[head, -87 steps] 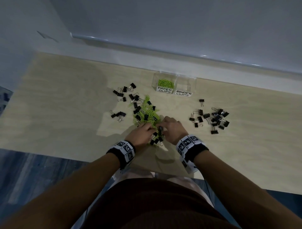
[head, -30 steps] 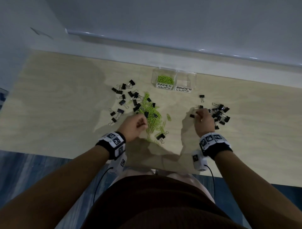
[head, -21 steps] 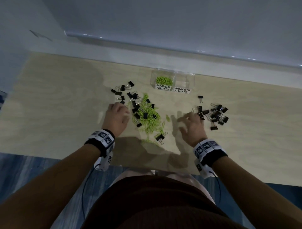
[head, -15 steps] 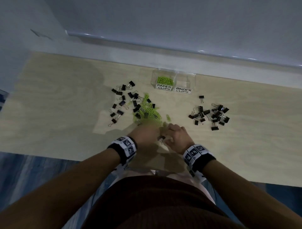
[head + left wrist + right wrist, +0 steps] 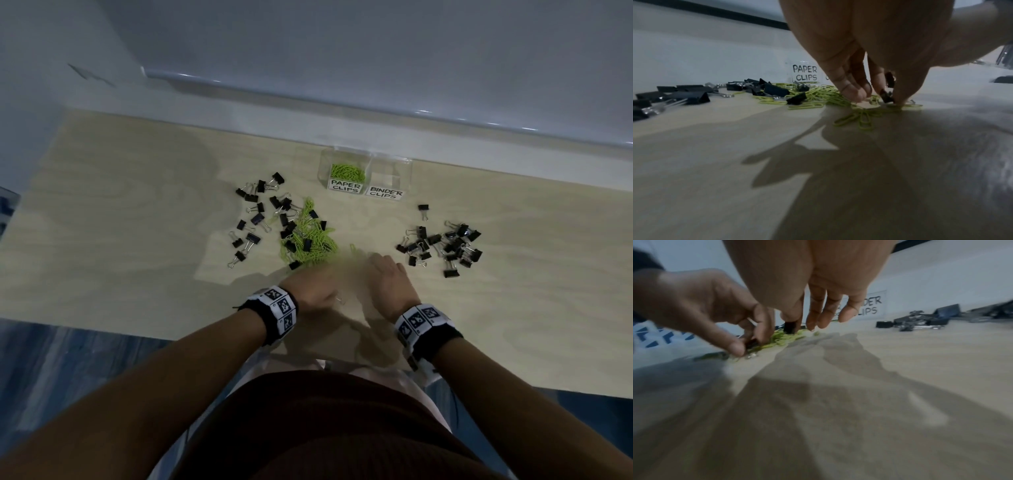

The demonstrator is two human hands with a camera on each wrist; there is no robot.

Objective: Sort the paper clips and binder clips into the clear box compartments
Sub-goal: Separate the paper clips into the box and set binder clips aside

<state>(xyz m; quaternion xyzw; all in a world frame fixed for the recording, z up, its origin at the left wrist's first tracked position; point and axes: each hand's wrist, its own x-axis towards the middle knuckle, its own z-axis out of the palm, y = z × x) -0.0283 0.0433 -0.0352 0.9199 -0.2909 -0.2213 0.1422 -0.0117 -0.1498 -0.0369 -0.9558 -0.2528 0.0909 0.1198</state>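
Green paper clips (image 5: pixel 310 240) lie in a loose heap at the centre of the wooden table (image 5: pixel 120 240), mixed with black binder clips (image 5: pixel 255 219) that spread out to the heap's left; I see a second, separate cluster of binder clips (image 5: pixel 445 246) well apart on the right. At the near edge of the heap my left hand (image 5: pixel 310 291) is lowered to the surface with its fingers curled; in the left wrist view thumb and fingertips (image 5: pixel 854 94) pinch a small black binder clip (image 5: pixel 886 97) lying among stray paper clips (image 5: pixel 863 116). My right hand (image 5: pixel 387 277) is just beside it, fingers pointing down; in the right wrist view the thumb and index finger close on another black binder clip (image 5: pixel 790 326) while the remaining fingers (image 5: pixel 846 311) hang straighter, though motion blur makes this grip appear less certain. Behind the heap, near the table's far edge, stands the clear box (image 5: pixel 406 171), with two compartments side by side: the left one, labelled PAPER CLIPS (image 5: pixel 346 186), holds a small mound of green paper clips (image 5: pixel 347 171); the right one, labelled BINDER CLIPS (image 5: pixel 386 193), shows no contents that I can make out. Both wrists carry black bands with white marker tags (image 5: pixel 281 308). A pale wall (image 5: pixel 342 51) rises behind the table.
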